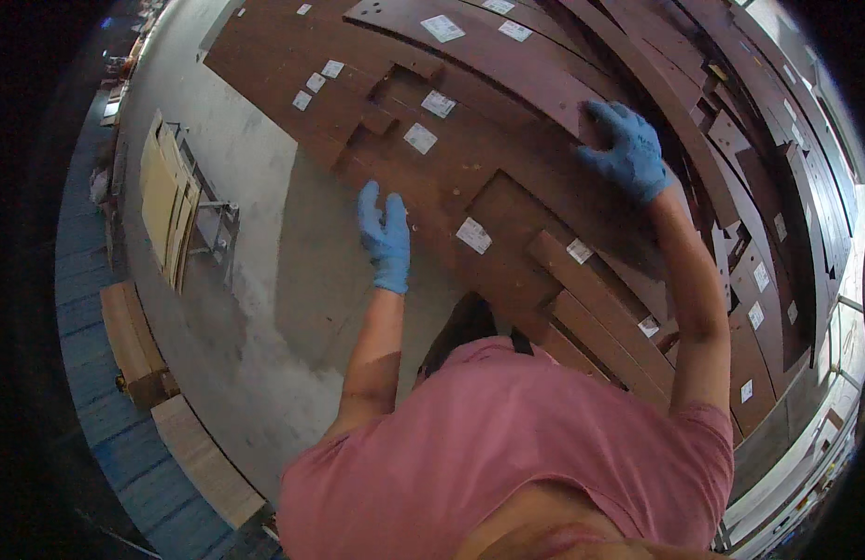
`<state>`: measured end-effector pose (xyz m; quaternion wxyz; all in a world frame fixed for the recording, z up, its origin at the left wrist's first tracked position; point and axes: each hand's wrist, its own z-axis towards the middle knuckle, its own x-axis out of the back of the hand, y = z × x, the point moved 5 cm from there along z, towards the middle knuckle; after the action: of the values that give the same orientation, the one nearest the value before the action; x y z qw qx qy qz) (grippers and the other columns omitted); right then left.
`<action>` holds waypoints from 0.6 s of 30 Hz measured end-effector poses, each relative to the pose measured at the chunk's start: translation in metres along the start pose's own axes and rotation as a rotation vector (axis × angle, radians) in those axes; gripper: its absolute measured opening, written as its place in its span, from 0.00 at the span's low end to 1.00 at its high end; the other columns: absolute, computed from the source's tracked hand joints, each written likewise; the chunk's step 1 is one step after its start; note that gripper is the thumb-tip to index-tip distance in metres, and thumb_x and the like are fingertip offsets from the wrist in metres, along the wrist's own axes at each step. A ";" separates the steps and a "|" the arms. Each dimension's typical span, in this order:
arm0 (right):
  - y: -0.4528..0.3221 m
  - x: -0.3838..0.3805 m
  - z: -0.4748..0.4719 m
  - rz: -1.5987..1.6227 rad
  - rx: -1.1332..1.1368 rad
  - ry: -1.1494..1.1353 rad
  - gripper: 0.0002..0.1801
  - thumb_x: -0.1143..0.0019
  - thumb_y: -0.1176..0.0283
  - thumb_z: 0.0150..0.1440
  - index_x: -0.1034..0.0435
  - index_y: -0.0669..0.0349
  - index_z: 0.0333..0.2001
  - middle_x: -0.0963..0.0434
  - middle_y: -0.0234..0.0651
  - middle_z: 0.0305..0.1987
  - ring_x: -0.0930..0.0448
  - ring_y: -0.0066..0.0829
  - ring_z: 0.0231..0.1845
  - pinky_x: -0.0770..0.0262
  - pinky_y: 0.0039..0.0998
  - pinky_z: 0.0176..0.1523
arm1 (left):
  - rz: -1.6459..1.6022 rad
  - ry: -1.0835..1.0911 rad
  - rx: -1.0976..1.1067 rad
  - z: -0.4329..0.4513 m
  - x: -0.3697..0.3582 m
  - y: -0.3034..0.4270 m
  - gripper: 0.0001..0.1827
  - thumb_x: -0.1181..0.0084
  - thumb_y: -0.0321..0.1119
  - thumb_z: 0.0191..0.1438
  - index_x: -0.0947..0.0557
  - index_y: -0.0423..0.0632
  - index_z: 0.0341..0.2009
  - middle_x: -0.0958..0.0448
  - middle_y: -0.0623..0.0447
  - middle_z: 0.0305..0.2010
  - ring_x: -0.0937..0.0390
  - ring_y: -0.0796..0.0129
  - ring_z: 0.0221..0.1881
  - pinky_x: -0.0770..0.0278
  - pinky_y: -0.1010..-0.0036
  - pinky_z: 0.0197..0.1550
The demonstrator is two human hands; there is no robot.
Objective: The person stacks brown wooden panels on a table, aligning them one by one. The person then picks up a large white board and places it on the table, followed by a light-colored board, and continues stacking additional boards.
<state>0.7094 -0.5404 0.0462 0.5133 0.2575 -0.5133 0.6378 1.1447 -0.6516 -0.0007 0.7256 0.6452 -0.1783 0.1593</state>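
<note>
My right hand (625,150), in a blue glove, is at the near end of a long brown steel plate (474,59) with round holes. Its thumb and fingers curve apart around the plate's corner; whether they grip it is not clear. In a matching blue glove, my left hand (387,238) has its fingers spread and holds nothing. It appears above the edge of a layer of brown plates (432,189), and contact cannot be made out. White paper labels (420,138) with print lie on these plates. Some plates have rectangular cut-outs (520,210).
More labelled brown plates and long strips (761,210) are piled at the right. Narrow bars (607,329) lie close to my body. On the left, a metal-framed rack (212,217) holds pale yellow sheets (166,203). Long tan boxes or beams (201,455) line the concrete floor (250,294).
</note>
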 end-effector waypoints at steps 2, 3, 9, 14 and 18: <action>-0.042 0.004 -0.021 0.064 0.013 0.031 0.41 0.23 0.51 0.46 0.23 0.54 0.63 0.23 0.53 0.60 0.21 0.58 0.59 0.23 0.50 0.61 | -0.084 0.036 0.042 0.001 0.003 -0.010 0.31 0.45 0.44 0.74 0.29 0.36 0.73 0.31 0.41 0.77 0.32 0.55 0.75 0.34 0.62 0.75; -0.062 0.004 -0.030 0.081 0.015 0.017 0.41 0.22 0.51 0.45 0.23 0.51 0.63 0.23 0.51 0.60 0.22 0.56 0.59 0.25 0.50 0.61 | -0.149 0.053 0.002 0.003 0.006 -0.015 0.32 0.46 0.45 0.74 0.29 0.35 0.73 0.31 0.41 0.77 0.32 0.54 0.75 0.35 0.62 0.76; -0.155 -0.008 -0.098 -0.001 -0.030 0.000 0.45 0.20 0.49 0.40 0.24 0.44 0.63 0.27 0.52 0.67 0.26 0.58 0.65 0.32 0.55 0.67 | -0.434 0.211 0.237 0.036 0.019 -0.081 0.34 0.52 0.50 0.77 0.30 0.32 0.73 0.31 0.41 0.78 0.32 0.55 0.76 0.37 0.63 0.78; -0.197 -0.033 -0.165 -0.074 -0.081 -0.100 0.47 0.20 0.47 0.40 0.26 0.43 0.66 0.35 0.58 0.76 0.31 0.62 0.72 0.38 0.62 0.71 | -0.485 0.129 0.246 0.045 0.025 -0.112 0.33 0.52 0.50 0.77 0.28 0.34 0.72 0.29 0.44 0.76 0.31 0.58 0.73 0.36 0.64 0.77; -0.212 -0.052 -0.199 -0.106 -0.159 -0.126 0.47 0.21 0.45 0.43 0.27 0.43 0.67 0.36 0.59 0.77 0.33 0.64 0.74 0.40 0.64 0.73 | -0.464 0.081 0.284 0.036 0.027 -0.114 0.31 0.48 0.51 0.75 0.23 0.35 0.66 0.22 0.45 0.68 0.27 0.59 0.68 0.33 0.64 0.73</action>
<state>0.9610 -0.3887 0.0169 0.5318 0.2822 -0.5791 0.5497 1.2192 -0.7004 -0.0851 0.6514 0.7573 0.0274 0.0379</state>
